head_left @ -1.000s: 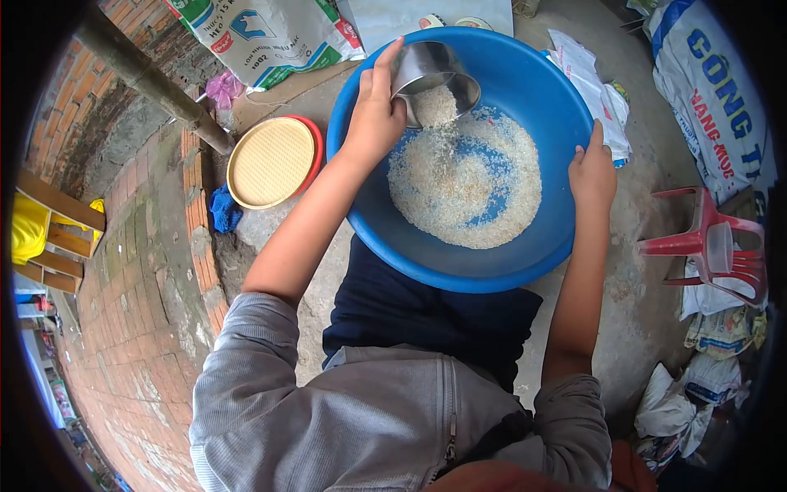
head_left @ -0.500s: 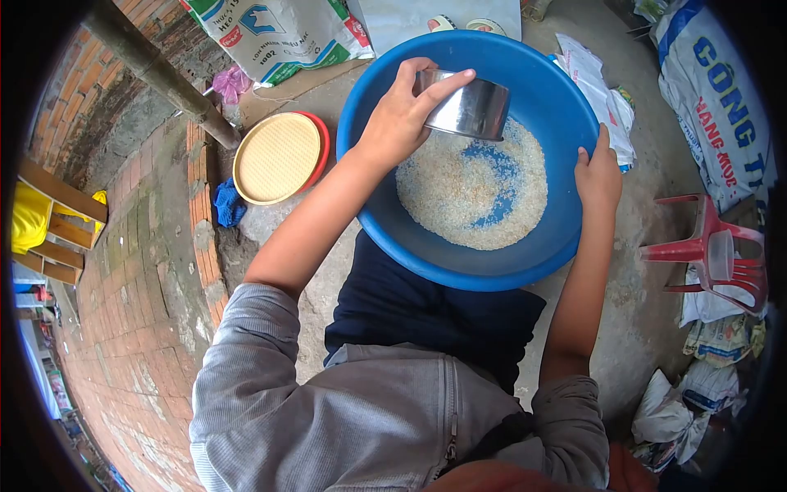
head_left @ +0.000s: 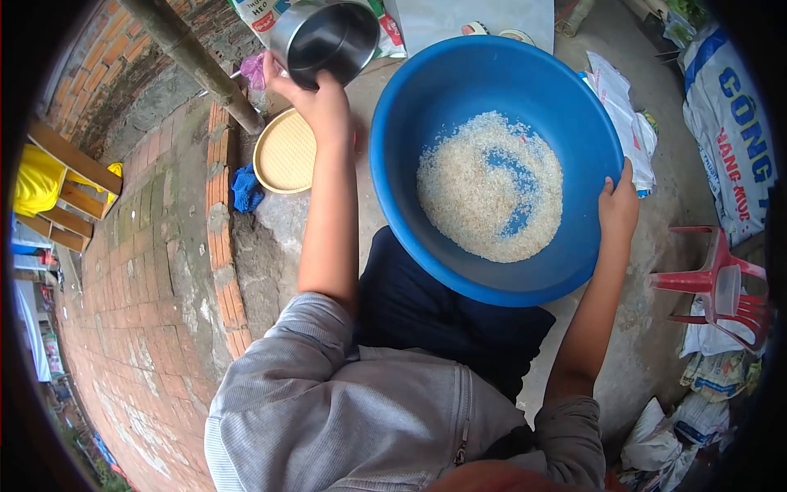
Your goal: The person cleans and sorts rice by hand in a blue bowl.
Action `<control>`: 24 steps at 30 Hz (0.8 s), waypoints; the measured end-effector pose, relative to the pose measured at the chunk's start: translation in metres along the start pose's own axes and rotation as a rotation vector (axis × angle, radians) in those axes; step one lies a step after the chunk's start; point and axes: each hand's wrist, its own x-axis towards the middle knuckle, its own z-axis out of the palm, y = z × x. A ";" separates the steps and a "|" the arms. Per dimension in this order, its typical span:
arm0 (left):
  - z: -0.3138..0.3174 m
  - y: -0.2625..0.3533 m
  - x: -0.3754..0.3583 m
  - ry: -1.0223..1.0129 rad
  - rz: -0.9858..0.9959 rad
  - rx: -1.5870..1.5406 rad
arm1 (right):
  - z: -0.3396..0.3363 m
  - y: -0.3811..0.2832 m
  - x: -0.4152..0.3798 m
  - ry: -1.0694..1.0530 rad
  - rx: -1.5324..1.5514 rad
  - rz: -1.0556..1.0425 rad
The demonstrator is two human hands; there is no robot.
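Observation:
A shiny straight-sided steel pot [head_left: 328, 39] is held by my left hand [head_left: 316, 102], up and to the left of the blue basin [head_left: 398, 201]. The pot tilts with its mouth facing me, and no grains show in its dark inside. My right hand [head_left: 619, 209] grips the basin's right rim, thumb on the inner side and the other fingers mostly hidden behind the edge. Pale rice grains [head_left: 467, 201] lie spread over the basin floor, with a curved patch of blue showing through. The basin sits by my knees, tilted slightly.
Left of the basin lies a round yellow woven-pattern tray [head_left: 285, 156], near a blue cloth [head_left: 246, 189] and a bamboo pole [head_left: 193, 61]. On the right are a red plastic chair [head_left: 713, 275] and a large printed sack [head_left: 730, 131]. A low brick edge [head_left: 223, 238] runs along the left.
My left hand has carried the steel pot from above the rice out past the basin's left rim, turning its mouth toward me. My right hand stays on the rim.

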 end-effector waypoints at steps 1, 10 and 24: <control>-0.025 -0.018 0.008 0.137 -0.195 -0.080 | 0.004 0.009 -0.003 0.027 0.043 -0.001; -0.219 -0.176 -0.005 -0.146 -1.108 0.433 | 0.014 0.032 -0.023 0.181 0.193 0.044; -0.062 0.014 0.034 -0.537 -0.288 0.088 | -0.011 -0.006 -0.020 0.033 0.053 0.158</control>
